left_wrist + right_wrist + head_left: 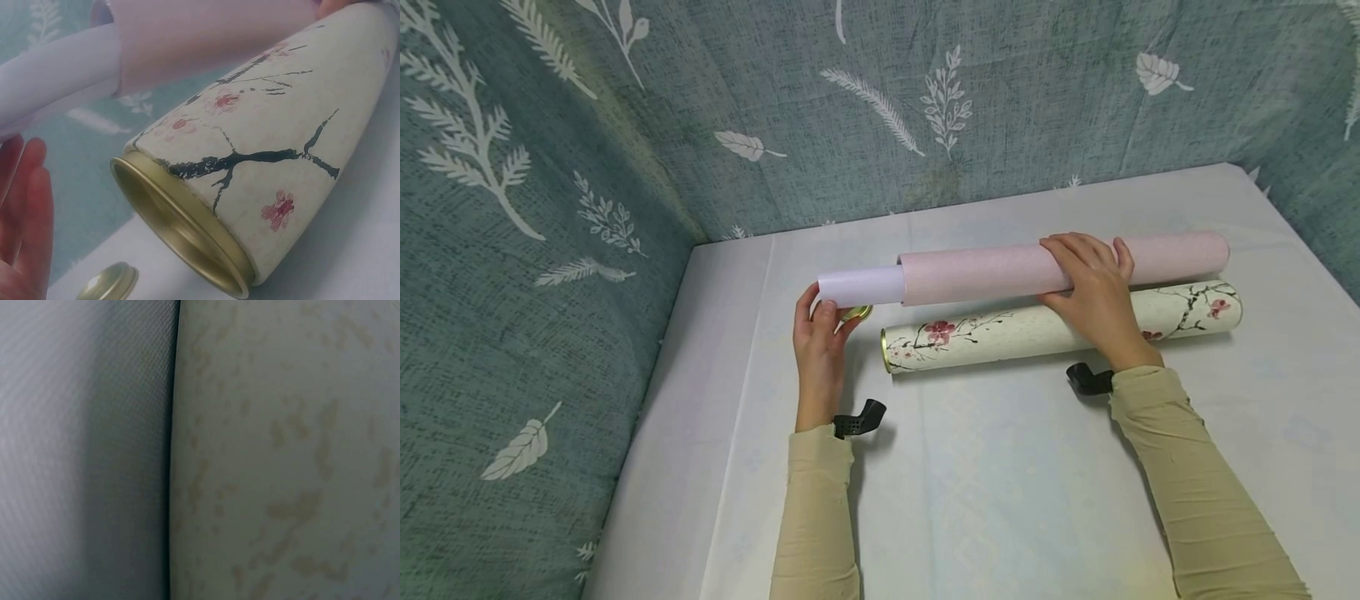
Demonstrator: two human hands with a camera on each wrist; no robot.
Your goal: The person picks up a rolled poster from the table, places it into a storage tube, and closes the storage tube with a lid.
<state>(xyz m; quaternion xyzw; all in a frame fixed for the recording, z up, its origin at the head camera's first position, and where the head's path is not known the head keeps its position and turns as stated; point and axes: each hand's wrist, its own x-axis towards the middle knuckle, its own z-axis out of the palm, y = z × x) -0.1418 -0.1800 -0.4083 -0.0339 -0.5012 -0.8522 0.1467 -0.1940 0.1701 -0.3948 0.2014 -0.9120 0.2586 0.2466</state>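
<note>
A pink tube [977, 273] lies across the table, a white roll of paper [865, 285] sticking out of its left end. Thumb and fingers of my left hand [822, 350] hold the roll's outer end. My right hand [1093, 296] grips the pink tube from above, right of its middle. In front of it lies a cream tube [977, 335] with plum-blossom print, partly covered by the right hand. The left wrist view shows its open, gold-rimmed end [181, 228]. A round gold lid [109, 282] rests near my left hand. The cream surface [287, 450] fills much of the right wrist view.
A white cloth covers the table [985, 467]. Blue-green curtain fabric [850, 108] with white leaf prints hangs behind the table and at both sides. Black wrist cameras [859, 419] sit on both wrists.
</note>
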